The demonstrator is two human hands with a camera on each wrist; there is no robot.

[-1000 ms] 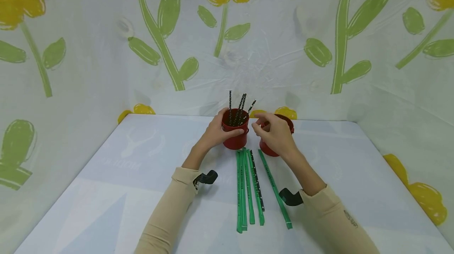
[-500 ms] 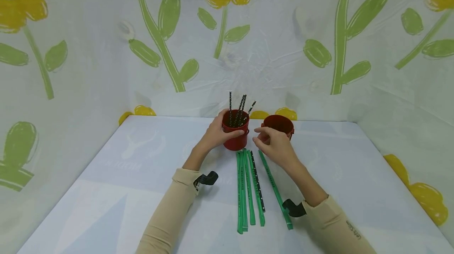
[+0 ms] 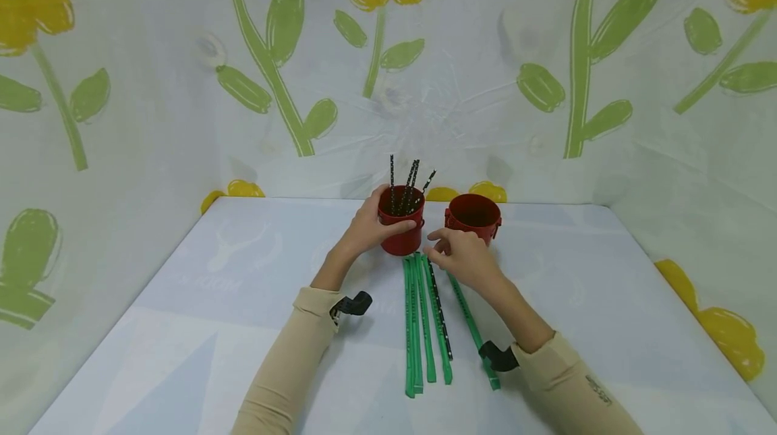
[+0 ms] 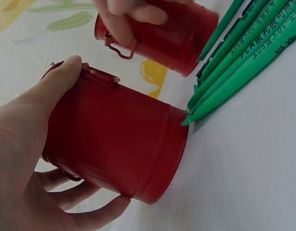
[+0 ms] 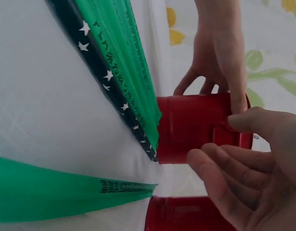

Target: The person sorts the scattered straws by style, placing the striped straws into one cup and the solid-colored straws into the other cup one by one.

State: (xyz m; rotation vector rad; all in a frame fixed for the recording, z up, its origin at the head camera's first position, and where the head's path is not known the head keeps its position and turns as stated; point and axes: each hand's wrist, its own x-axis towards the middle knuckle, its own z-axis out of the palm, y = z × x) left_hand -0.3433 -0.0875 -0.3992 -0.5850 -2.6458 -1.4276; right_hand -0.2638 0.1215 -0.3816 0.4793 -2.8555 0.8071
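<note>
My left hand (image 3: 367, 227) grips a small red bucket (image 3: 402, 245) around its side, thumb across the front near the handle loop. Several black straws with white marks (image 3: 410, 182) stand in it, leaning different ways. A second red bucket (image 3: 475, 209) is to its right. In front of that one hovers my right hand (image 3: 469, 259), its fingers loosely bent with nothing between them, over the far end of a black star-printed straw (image 3: 442, 319). Several green-wrapped straws (image 3: 417, 334) lie side by side left of the black one. Another green-wrapped straw (image 3: 471, 320) lies apart, below my right wrist.
A white table (image 3: 243, 340) bears everything, its far edge just behind the buckets. Flower-printed white sheeting (image 3: 461, 84) rises behind and along both sides. Dark wrist cameras (image 3: 355, 304) jut from both sleeves.
My right hand has come down and toward me, from over the right bucket to the straws' far ends, uncovering the bucket's rim. My left hand and its bucket have stayed in place.
</note>
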